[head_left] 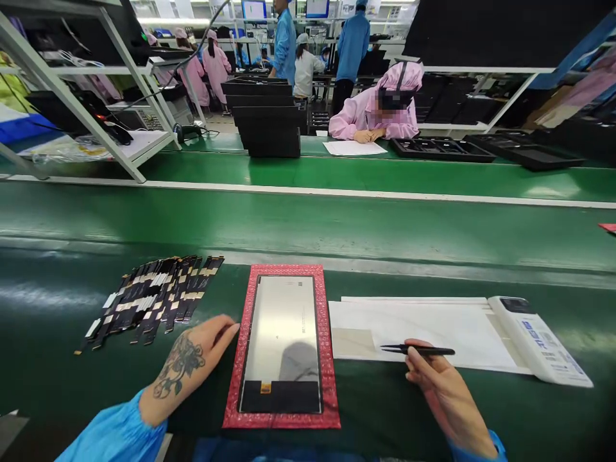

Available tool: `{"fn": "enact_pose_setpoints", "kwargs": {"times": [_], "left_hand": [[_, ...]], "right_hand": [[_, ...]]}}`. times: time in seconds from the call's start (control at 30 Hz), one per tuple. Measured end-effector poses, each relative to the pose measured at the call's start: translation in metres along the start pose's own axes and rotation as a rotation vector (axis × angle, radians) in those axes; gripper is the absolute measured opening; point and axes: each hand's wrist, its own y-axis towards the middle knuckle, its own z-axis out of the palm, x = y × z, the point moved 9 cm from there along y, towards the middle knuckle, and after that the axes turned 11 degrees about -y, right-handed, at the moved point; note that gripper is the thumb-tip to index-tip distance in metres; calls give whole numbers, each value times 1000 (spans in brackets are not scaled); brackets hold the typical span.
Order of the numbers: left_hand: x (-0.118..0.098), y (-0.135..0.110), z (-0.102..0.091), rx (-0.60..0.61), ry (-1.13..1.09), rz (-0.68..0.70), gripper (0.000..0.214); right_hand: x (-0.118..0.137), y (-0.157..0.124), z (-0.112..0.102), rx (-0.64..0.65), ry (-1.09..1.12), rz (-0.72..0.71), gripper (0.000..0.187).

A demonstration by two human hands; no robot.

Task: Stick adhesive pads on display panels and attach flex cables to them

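Note:
A display panel [279,333] lies back side up on a red bubble-wrap sheet [331,391], with a dark strip and a small orange tab at its near end. My left hand [205,350] rests at the left edge of this sheet, its fingers loosely curled together and nothing visible in them. Black tweezers [433,351] are held in my right hand [437,382], their tips pointing left over white paper sheets [418,324]. Left of the panel, many dark flex cables [158,295] are spread in an overlapping pile.
A white packet with blue print [541,340] lies on the right end of the papers. Across the green bench [308,221] a person in pink [375,106] leans over a sheet. Black trays [269,122] stand stacked there, and a metal rack [110,115] stands at left.

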Motion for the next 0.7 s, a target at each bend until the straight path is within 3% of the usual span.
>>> {"fn": "enact_pose_setpoints", "kwargs": {"times": [0.03,0.1,0.2,0.27,0.33,0.4,0.5,0.7], "left_hand": [[-19,9,3,3,22,133,35],[-65,25,28,97,19,427,34],[-136,37,93,379,33,870,35],[-169,45,138,552,97,1014,35],[-190,54,178,683,183,1035,35],[-202,62,205,755,240,1029,37],[-203,69,228,815,291,1015,38],[-177,75,242,866,306,984,44]], "right_hand": [[-2,-1,-2,-20,0,7,48],[-3,-1,-2,-41,-15,-8,49],[-6,-2,-1,-47,-18,-39,49],[-8,-2,-2,-64,-2,-53,50],[-9,-2,-4,-89,11,-73,51],[-10,-2,-6,-124,20,-97,52],[-12,0,-5,-147,-34,-146,47],[-14,-2,-2,-190,-269,-296,39]]}}
